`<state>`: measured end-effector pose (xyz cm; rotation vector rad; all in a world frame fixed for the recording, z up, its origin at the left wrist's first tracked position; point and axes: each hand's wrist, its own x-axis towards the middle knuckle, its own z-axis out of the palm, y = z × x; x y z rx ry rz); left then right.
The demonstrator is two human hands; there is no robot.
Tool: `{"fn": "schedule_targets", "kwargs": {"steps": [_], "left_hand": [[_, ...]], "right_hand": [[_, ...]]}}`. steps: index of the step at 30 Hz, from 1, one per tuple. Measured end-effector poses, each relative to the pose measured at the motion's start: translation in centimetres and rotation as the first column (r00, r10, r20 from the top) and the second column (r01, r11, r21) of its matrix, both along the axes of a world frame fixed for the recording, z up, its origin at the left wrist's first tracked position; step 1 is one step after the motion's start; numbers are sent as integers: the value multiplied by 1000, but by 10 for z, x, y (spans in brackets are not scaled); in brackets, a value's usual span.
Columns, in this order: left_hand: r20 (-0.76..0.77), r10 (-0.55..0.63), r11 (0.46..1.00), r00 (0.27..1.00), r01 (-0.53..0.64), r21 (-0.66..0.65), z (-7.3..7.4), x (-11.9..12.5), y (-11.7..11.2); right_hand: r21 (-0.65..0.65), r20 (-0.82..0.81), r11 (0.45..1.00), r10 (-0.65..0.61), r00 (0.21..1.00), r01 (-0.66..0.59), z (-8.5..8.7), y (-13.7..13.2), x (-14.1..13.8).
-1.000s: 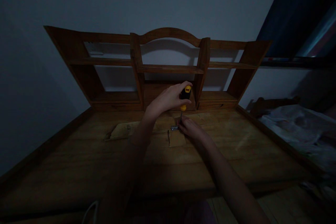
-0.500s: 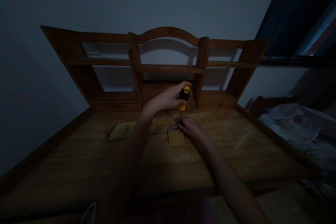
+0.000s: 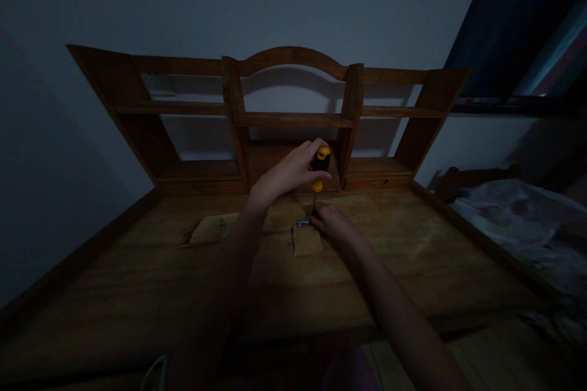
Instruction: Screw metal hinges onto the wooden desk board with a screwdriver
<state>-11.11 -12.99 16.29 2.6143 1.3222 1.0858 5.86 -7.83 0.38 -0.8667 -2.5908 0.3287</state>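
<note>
Right now your left hand (image 3: 291, 170) is wrapped around the handle of a screwdriver (image 3: 321, 162), the thumb along the near side and the fingers curled over the far side, so they are closed on it. The handle is black and yellow, and the tool stands nearly upright over the desk (image 3: 137, 284), leaning a little, its shaft pointing down. Your right hand (image 3: 334, 221) is low on the desk, just beside the lower end of that shaft. Its fingers are bent and drawn together next to a small metal piece (image 3: 302, 222); you can't tell from this view whether they pinch it, the shaft or something smaller, as the hand hides the spot. The tip of the screwdriver is hidden there too.

The metal piece lies at the far edge of a small, squarish cardboard piece (image 3: 307, 241), near the middle of the desk. Off to your left, partly behind your left forearm, is a longer torn strip (image 3: 213, 229), also brownish. Behind your hands, a wooden shelf unit (image 3: 296, 119) with an arched top stands at the back of the desk against the wall (image 3: 284, 0). Beyond the desk's right edge lies crumpled whitish plastic (image 3: 513, 214), and a white cable (image 3: 156, 369) loops near the lower left.
</note>
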Motion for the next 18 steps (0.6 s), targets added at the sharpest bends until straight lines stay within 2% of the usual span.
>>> {"fn": "schedule_targets", "kwargs": {"steps": [3,6,9,14,18], "left_hand": [[-1,23,1000,1000,-23,9,-2,4,0],[6,-27,998,1000,27,-55,-2,5,-2],[22,-11,995,1000,14,-98,-2,3,-3],[40,30,997,999,-27,-72,-2,4,-1],[67,-52,992,996,60,-111,0,4,-4]], "right_hand": [[17,5,1000,-16,1000,16,-1,-1,0],[33,18,999,-26,999,26,0,-1,0],[32,1,999,-7,1000,7,1,-2,0],[46,-4,999,0,1000,0,0,-2,1],[54,5,999,-4,1000,4,-2,0,0]]}}
